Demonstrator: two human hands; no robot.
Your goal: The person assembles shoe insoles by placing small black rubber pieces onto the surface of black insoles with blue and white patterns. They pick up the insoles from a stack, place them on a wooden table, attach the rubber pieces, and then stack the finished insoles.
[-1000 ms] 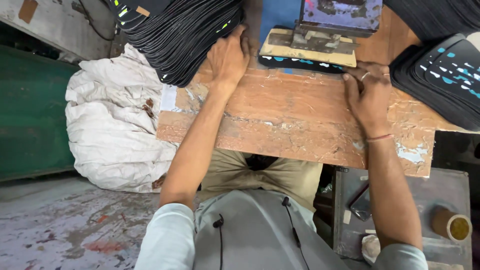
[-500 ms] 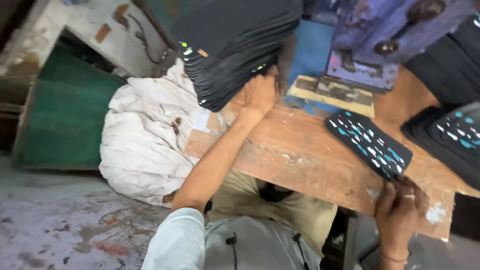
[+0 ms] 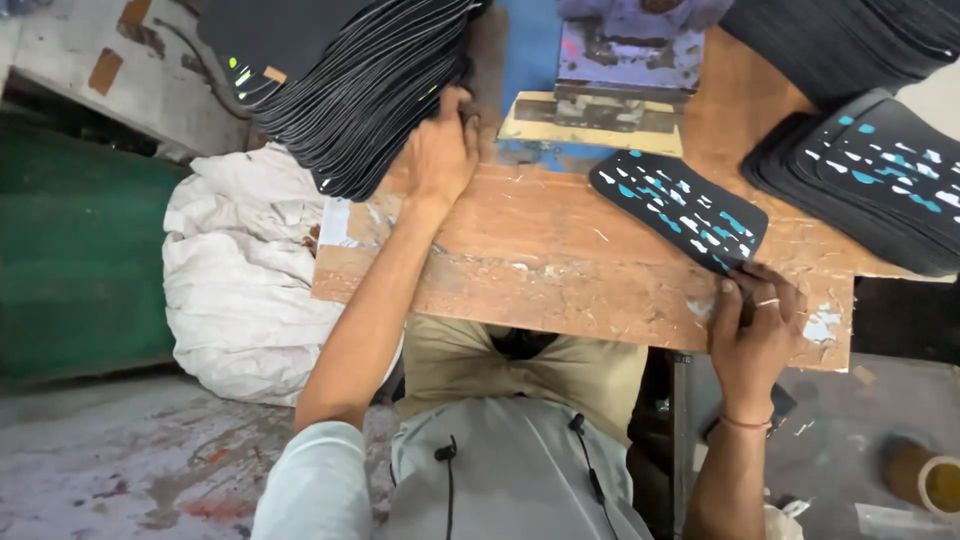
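My left hand rests on the edge of a tall stack of plain black sole-shaped sheets at the back left of the worn wooden table, fingers curled at one sheet. My right hand pinches the near end of a black sole piece with blue and white printed marks, which lies flat across the table's right half. A pile of similar printed pieces sits at the right edge.
A blue and cream press block stands at the back centre. A stuffed white sack leans left of the table beside a green bin. A tape roll lies low on the right.
My right hand has drawn the printed piece out from under the press and across the table toward its front right. My left hand stays at the black stack.
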